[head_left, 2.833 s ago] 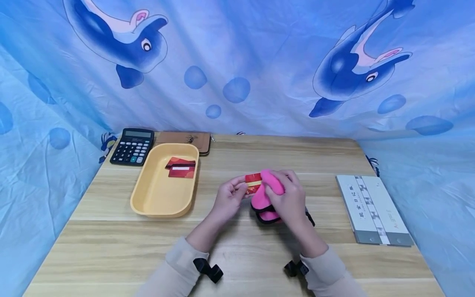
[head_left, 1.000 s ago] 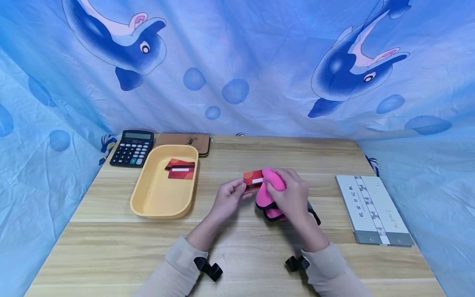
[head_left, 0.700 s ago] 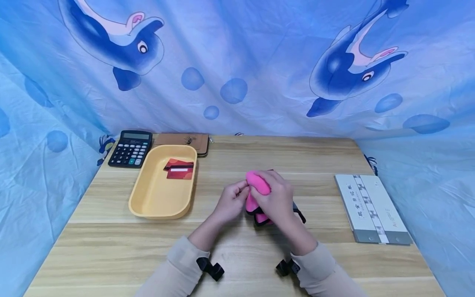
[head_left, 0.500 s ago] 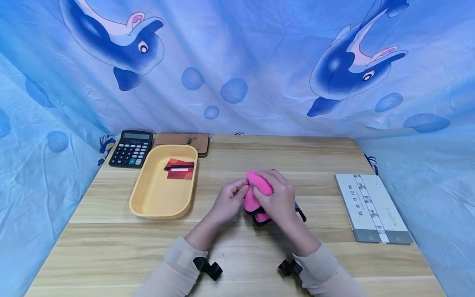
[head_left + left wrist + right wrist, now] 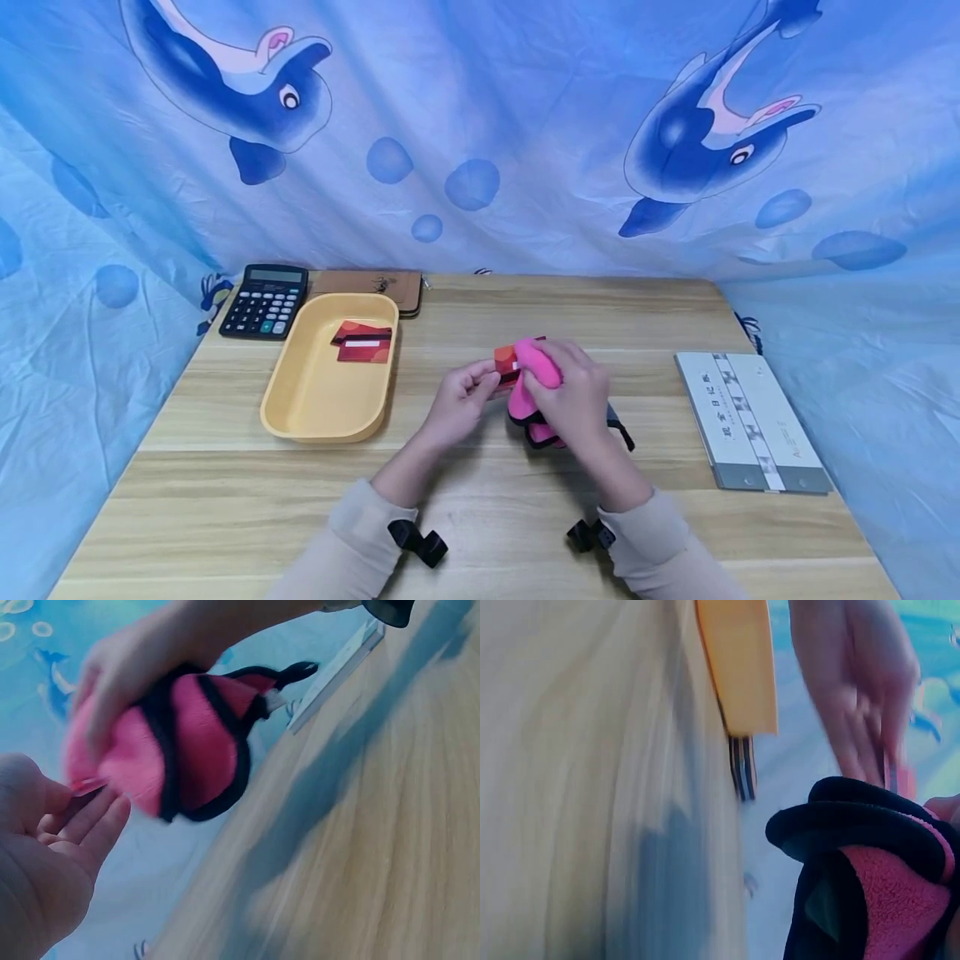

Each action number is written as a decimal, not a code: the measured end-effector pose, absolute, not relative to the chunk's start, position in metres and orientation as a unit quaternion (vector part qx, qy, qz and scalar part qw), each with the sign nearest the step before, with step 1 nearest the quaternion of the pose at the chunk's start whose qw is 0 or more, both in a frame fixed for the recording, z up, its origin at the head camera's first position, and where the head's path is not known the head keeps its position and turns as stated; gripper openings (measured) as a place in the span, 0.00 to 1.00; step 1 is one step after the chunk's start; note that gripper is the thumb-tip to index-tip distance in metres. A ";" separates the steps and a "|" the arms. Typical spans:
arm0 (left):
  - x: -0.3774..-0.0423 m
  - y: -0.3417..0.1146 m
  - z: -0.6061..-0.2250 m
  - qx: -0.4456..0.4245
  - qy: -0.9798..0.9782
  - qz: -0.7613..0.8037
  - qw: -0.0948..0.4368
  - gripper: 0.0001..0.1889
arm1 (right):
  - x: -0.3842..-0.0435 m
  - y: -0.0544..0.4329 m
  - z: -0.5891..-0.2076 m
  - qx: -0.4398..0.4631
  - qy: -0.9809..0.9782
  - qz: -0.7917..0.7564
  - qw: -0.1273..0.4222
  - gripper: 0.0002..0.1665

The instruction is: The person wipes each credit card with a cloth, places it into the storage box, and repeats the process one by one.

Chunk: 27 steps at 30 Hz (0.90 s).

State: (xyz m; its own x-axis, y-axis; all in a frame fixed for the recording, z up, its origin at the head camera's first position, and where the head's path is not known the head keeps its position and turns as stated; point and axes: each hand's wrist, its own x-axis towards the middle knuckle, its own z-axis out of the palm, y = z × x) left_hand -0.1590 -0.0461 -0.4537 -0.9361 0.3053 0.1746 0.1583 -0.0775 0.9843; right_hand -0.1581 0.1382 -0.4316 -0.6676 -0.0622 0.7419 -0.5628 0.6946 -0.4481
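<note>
Over the middle of the table, my left hand pinches the left end of a red bank card between thumb and fingers. A pink fleecy cloth with black edging and a black loop is folded over the rest of the card, so only the card's left part shows. My right hand grips that cloth from above, thumb on the near side. In the left wrist view the cloth hangs in soft folds above the wood. The right wrist view shows the cloth's dark edge and a blurred sliver of card.
To the left stands a yellow tray with red cards inside. Behind it lie a black calculator and a brown zip wallet. A grey-white account book lies at the right edge. A blue dolphin-print curtain surrounds the table.
The card has been turned from its yellow-banded face to its striped side. The cloth slid left over the card, hiding it, and has since moved back right, baring the card's left part.
</note>
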 end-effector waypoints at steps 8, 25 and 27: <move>-0.157 -0.043 -0.456 0.152 0.716 0.679 0.048 0.17 | -0.147 0.124 -0.429 0.218 -0.844 0.341 0.351 0.20; -0.154 -0.043 -0.459 0.146 0.722 0.675 0.038 0.17 | -0.149 0.120 -0.438 0.230 -0.832 0.359 0.355 0.19; -0.153 -0.043 -0.459 0.137 0.726 0.673 0.042 0.17 | -0.149 0.121 -0.439 0.230 -0.831 0.359 0.358 0.19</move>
